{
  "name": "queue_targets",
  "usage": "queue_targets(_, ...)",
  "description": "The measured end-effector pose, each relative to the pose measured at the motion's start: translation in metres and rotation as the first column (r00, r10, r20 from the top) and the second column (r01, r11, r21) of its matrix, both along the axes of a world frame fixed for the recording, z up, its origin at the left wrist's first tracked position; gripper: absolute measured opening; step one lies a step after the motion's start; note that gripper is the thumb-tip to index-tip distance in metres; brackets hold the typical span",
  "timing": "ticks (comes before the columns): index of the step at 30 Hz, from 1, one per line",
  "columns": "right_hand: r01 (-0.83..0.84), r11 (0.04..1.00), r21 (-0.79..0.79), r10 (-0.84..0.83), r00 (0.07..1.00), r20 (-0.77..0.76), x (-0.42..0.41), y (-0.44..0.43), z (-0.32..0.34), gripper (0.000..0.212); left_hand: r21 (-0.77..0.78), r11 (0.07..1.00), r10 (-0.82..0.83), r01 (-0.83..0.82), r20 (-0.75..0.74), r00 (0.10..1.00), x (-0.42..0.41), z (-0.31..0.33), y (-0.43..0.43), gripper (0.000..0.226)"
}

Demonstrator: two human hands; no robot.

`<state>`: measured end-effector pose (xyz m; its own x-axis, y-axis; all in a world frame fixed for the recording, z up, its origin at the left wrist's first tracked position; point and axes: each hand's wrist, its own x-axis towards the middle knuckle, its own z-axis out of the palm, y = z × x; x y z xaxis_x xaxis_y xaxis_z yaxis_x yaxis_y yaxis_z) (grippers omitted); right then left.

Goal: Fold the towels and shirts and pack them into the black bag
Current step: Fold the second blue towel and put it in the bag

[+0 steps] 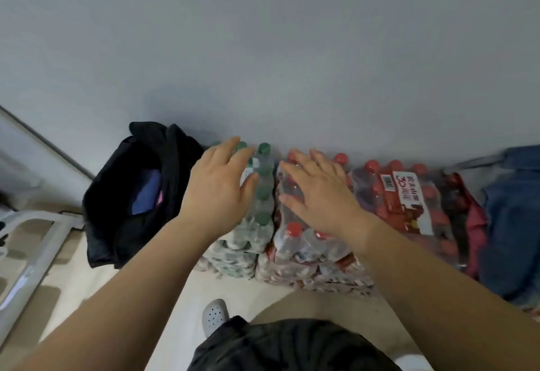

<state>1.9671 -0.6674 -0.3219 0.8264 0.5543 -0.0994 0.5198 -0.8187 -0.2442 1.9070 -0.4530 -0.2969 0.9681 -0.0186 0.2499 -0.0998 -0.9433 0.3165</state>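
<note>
Dark shorts (292, 347) are seen nearest. The left grip (217, 186) is spread flat, holding nothing, over green-capped bottles (263, 192). The right grip (318, 192) is likewise spread and empty over red-capped bottles (295, 233). The black bag (102, 224) is found open just left of the left grip, with purple cloth (146, 192) inside. Blue fabric (511, 224) is seen far right of the right grip.

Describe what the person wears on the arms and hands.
Nothing is worn on either. The left hand and right hand are bare: no gloves, and no rings, watch or bracelet show on the backs or wrists. The left forearm and right forearm are bare to the picture's edge, with no sleeve in view.
</note>
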Motion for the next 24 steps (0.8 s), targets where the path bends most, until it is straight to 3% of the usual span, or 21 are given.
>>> queue_targets(9,0.243,0.962,-0.125,-0.243,0.970,0.014,0.008,-0.229,-0.008,0.073,0.115,0.967,-0.196,0.228,-0.239,0.951,0.066,-0.030,-0.215,0.057)
queue_targets(15,0.468,0.872,-0.146,-0.474,0.881,-0.007,0.002,-0.333,-0.018,0.069,0.163,0.897,-0.337,0.411,-0.348,0.875,0.097,-0.040,-0.315,0.056)
queue_targets(20,0.539,0.825,-0.172,-0.550,0.835,-0.021,-0.011,-0.383,-0.028,0.068,0.065,0.846,-0.465,0.529,-0.396,0.792,0.113,-0.048,-0.386,0.052)
queue_targets(24,0.503,0.845,-0.181,-0.521,0.851,-0.071,-0.019,-0.400,-0.039,0.069,-0.143,0.884,-0.465,0.445,-0.381,0.799,0.119,-0.061,-0.426,0.025)
